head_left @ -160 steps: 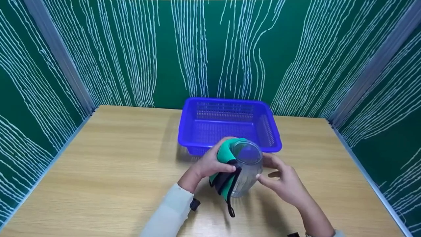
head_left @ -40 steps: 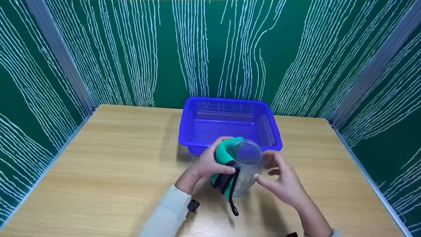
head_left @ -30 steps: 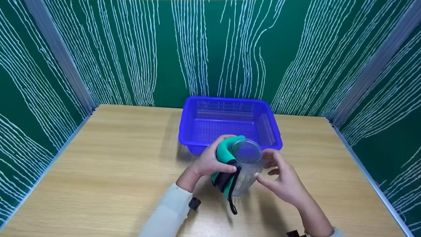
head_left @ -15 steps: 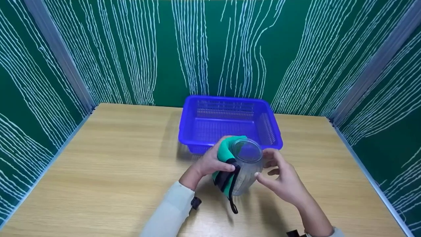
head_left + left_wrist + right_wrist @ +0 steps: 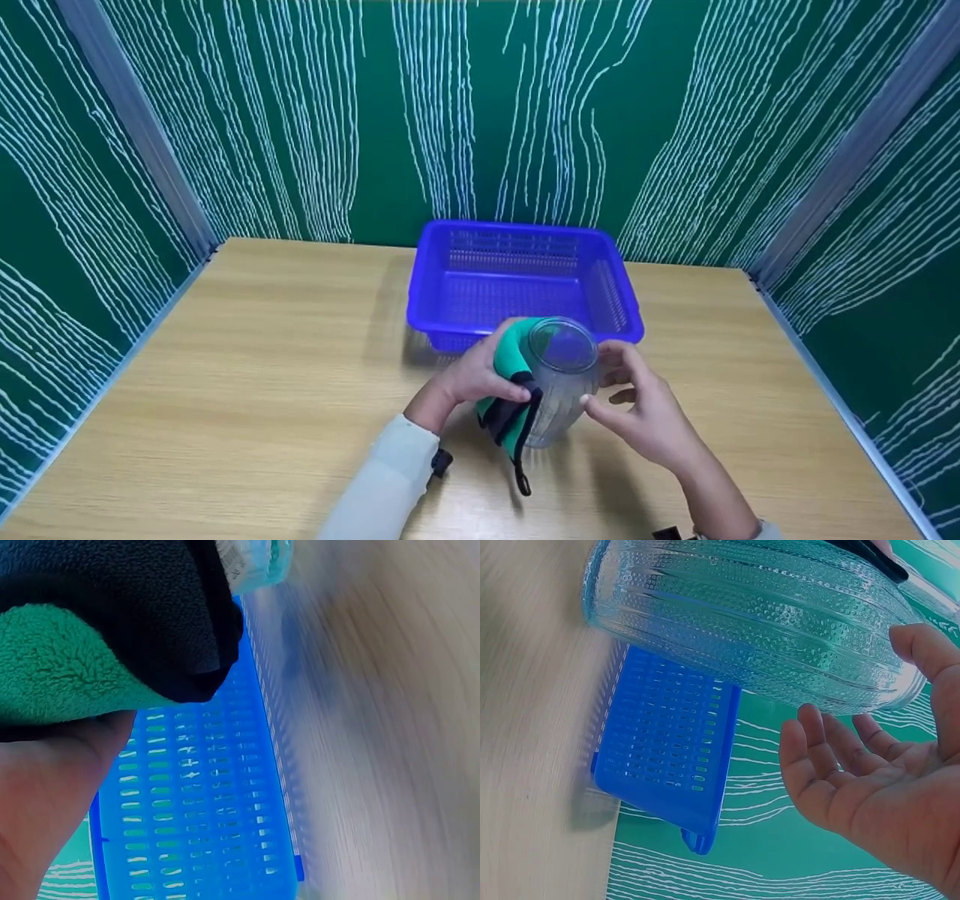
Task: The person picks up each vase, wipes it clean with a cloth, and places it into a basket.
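Note:
In the head view a clear ribbed glass vase (image 5: 559, 401) stands between both hands, tilted, its round end facing up. My left hand (image 5: 476, 373) grips a green cloth with black edging and a hanging loop (image 5: 511, 356), pressing it against the vase's left side. Thumb and fingers of my right hand (image 5: 652, 412) hold the vase from the right, near its upper end. The cloth (image 5: 67, 664) fills the upper left of the left wrist view. In the right wrist view the ribbed, dotted vase (image 5: 757, 622) lies across the top, the right hand (image 5: 885, 780) below it.
A blue perforated plastic basket (image 5: 450, 330) stands on the wooden table (image 5: 262, 375), just behind the vase. Green panels with white wavy lines (image 5: 375, 135) enclose the table at the back and sides. Small black objects sit at both wrists.
My left hand and the cloth have shifted slightly toward me along the vase's side, and the cloth's loop has swung left. The right hand and vase stay almost where they were.

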`<state>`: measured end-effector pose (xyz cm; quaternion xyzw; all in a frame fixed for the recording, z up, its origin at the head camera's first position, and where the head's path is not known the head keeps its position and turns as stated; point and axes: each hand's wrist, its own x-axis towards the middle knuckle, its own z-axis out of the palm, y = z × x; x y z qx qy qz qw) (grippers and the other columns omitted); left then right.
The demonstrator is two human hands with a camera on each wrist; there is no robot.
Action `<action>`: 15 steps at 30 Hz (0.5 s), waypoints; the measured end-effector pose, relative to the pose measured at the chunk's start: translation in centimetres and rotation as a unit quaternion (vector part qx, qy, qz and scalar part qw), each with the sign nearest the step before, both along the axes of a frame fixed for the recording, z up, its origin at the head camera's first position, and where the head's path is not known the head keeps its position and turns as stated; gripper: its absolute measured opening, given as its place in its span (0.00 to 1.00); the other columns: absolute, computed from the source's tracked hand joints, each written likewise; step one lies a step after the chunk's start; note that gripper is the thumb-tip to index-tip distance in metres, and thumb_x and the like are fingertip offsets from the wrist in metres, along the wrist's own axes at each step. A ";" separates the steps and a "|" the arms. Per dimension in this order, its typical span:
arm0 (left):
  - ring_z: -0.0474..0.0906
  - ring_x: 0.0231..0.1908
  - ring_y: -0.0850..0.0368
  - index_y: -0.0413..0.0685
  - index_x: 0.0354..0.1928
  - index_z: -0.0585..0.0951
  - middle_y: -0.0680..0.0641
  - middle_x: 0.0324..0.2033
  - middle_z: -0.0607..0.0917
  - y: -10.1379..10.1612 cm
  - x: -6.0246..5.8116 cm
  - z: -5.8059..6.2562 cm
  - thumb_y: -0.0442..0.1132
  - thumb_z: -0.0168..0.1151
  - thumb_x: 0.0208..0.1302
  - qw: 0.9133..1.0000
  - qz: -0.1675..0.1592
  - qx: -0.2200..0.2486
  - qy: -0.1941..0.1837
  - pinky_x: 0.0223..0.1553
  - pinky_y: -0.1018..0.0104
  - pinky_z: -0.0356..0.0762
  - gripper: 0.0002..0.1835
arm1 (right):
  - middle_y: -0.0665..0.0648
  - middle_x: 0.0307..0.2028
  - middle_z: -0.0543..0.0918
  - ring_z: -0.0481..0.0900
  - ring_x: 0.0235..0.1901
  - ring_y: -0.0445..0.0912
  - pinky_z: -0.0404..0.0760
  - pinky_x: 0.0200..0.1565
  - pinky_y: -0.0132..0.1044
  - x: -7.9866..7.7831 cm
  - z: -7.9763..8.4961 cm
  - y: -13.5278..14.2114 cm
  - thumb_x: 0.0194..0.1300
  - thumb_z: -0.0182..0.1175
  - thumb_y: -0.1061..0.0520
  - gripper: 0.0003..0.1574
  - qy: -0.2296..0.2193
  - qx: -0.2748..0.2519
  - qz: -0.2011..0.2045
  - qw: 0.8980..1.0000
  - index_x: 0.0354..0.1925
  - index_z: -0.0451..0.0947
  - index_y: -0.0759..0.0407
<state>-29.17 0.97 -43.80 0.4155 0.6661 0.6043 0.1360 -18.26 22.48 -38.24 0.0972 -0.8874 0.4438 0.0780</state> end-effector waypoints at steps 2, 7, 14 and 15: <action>0.67 0.52 0.58 0.57 0.61 0.55 0.44 0.55 0.69 -0.2 0.5 0.7 0.47 0.73 0.36 1.000 0.001 -0.011 -0.002 0.56 0.61 0.61 0.48 | 0.53 0.42 0.74 0.73 0.38 0.47 0.74 0.39 0.43 -0.4 -0.9 0.5 0.48 0.65 0.58 0.35 -0.002 -0.002 0.003 1.000 0.53 0.61 0.49; 0.68 0.51 0.61 0.54 0.61 0.56 0.44 0.54 0.70 -0.5 1.0 1.1 0.37 0.73 0.35 0.999 0.005 -0.033 0.013 0.55 0.64 0.63 0.48 | 0.50 0.40 0.74 0.73 0.38 0.45 0.74 0.38 0.36 -0.9 -2.1 1.1 0.48 0.65 0.55 0.35 0.000 -0.002 0.007 1.000 0.53 0.60 0.44; 0.67 0.52 0.61 0.58 0.61 0.56 0.54 0.53 0.70 -0.2 -0.4 -1.7 0.35 0.76 0.29 0.997 0.029 -0.075 0.022 0.55 0.64 0.62 0.53 | 0.49 0.41 0.74 0.74 0.37 0.44 0.75 0.37 0.36 -1.0 -2.1 1.1 0.48 0.65 0.54 0.36 0.007 0.003 0.006 1.000 0.54 0.60 0.45; 0.67 0.52 0.61 0.60 0.61 0.56 0.56 0.52 0.70 -0.2 -0.4 -2.0 0.36 0.77 0.28 0.996 0.035 -0.084 0.023 0.55 0.64 0.62 0.54 | 0.49 0.41 0.74 0.74 0.37 0.44 0.75 0.37 0.36 -1.0 -2.1 1.1 0.48 0.65 0.55 0.36 0.007 0.003 0.006 1.000 0.54 0.60 0.45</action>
